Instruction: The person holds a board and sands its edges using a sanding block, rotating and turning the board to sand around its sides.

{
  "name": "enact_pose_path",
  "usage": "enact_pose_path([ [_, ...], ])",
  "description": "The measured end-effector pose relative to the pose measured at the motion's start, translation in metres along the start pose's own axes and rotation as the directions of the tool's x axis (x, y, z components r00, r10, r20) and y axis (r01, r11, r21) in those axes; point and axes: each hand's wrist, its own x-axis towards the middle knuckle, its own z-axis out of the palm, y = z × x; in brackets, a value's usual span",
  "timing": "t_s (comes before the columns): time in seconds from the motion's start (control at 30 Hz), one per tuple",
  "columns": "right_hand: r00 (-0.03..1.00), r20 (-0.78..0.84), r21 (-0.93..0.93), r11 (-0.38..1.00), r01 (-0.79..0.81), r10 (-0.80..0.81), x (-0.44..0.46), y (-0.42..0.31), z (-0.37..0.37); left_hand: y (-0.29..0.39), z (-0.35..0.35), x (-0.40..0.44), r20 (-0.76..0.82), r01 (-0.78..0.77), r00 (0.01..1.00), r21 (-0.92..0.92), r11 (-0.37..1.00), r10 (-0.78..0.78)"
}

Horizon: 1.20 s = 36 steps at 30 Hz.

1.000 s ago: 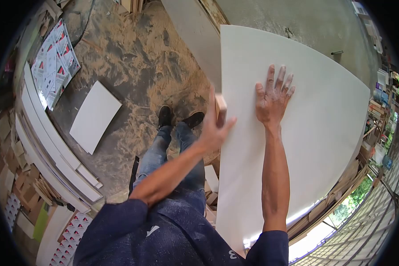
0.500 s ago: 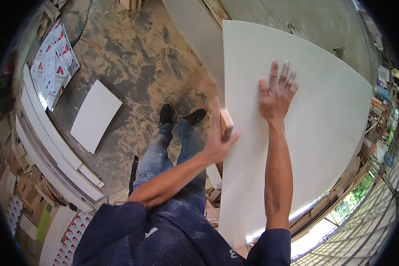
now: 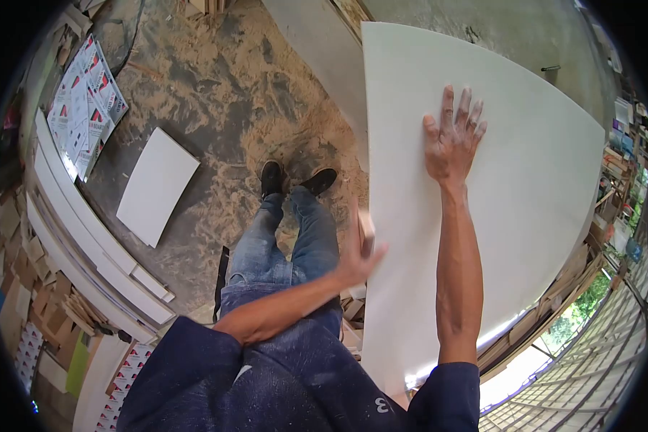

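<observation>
My right hand lies flat with fingers spread on a large white board, which has a straight left edge and a curved far edge. White dust coats its fingertips. My left hand, smeared by motion, grips a small wooden block at the board's straight left edge. The block's pale face is turned toward the board; whether sandpaper covers it I cannot tell.
On the dusty floor lies a white offcut left of my feet. Printed sheets and long white strips lie further left. Wood scraps are piled at the lower left. A grey panel stands beyond the board.
My left hand has slid along the straight edge toward my body with the wooden block. My right hand stays flat on the board; the whole view has shifted slightly.
</observation>
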Motion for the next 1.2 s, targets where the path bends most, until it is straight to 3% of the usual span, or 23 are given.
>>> enact_pose_path([
  [0.07,1.0,0.011,-0.001,1.0,0.006,-0.006,-0.001,0.0,-0.001,-0.002,0.008,-0.018,-0.004,0.144,0.989,-0.151,0.978,-0.146],
  [0.13,1.0,0.017,-0.004,1.0,-0.015,0.015,-0.001,0.002,0.003,-0.003,0.005,0.009,-0.047,0.015,0.999,-0.213,0.977,-0.025],
  [0.2,1.0,0.005,-0.004,1.0,-0.015,0.015,-0.001,0.003,0.003,0.027,-0.017,0.099,-0.075,-0.148,0.987,-0.055,0.988,0.143],
  [0.23,1.0,-0.012,0.001,1.0,0.003,-0.003,-0.001,0.003,0.004,0.053,-0.025,0.146,-0.061,-0.179,0.984,-0.194,0.965,0.17],
  [0.27,1.0,-0.008,0.0,1.0,-0.003,0.003,-0.001,0.004,0.005,0.072,-0.034,0.189,-0.079,-0.149,0.988,-0.202,0.968,0.136],
  [0.3,1.0,-0.013,-0.008,1.0,-0.002,0.002,0.001,0.004,0.006,0.081,-0.048,0.228,-0.07,-0.14,0.988,-0.06,0.988,0.136],
  [0.4,1.0,-0.012,-0.016,1.0,-0.008,0.008,0.0,0.005,0.01,0.092,-0.051,0.244,0.011,-0.188,0.981,-0.18,0.966,0.193],
  [0.5,1.0,-0.017,-0.031,0.999,-0.01,0.01,0.002,0.008,0.013,0.048,-0.035,0.167,-0.036,-0.127,0.992,-0.157,0.979,0.123],
  [0.57,1.0,-0.02,-0.041,0.999,-0.004,0.003,0.004,0.008,0.015,0.025,-0.01,0.07,0.009,-0.052,0.998,-0.272,0.961,0.056],
  [0.63,0.999,-0.03,-0.005,1.0,-0.018,0.018,0.002,0.008,0.014,-0.02,0.009,-0.022,-0.015,0.032,0.999,-0.181,0.983,-0.036],
  [0.8,0.999,-0.039,-0.022,1.0,-0.015,0.015,0.006,0.008,0.016,-0.062,0.039,-0.152,0.029,0.172,0.985,-0.242,0.955,-0.17],
  [0.93,0.998,-0.059,-0.067,0.998,-0.007,0.003,0.008,0.009,0.018,-0.062,0.042,-0.157,-0.001,0.29,0.955,-0.174,0.941,-0.295],
  [1.0,0.998,-0.066,-0.05,0.999,0.0,-0.003,0.011,0.009,0.019,-0.064,0.043,-0.12,-0.105,0.073,0.989,-0.231,0.97,-0.099],
  [1.07,0.998,-0.054,-0.036,0.999,-0.008,0.006,0.006,0.011,0.021,-0.023,0.018,-0.041,-0.066,0.028,0.997,-0.109,0.994,-0.036],
  [1.13,0.996,-0.089,0.01,1.0,0.001,0.0,0.01,0.012,0.022,0.022,0.0,0.033,0.014,0.148,0.988,-0.291,0.945,-0.151],
  [1.17,0.995,-0.095,0.008,1.0,0.006,-0.005,0.007,0.013,0.021,0.013,0.005,0.026,0.012,0.141,0.99,-0.293,0.946,-0.143],
  [1.2,0.997,-0.073,-0.019,1.0,0.001,-0.003,0.007,0.013,0.022,-0.005,0.011,0.017,-0.078,0.013,0.996,-0.277,0.961,-0.036],
])
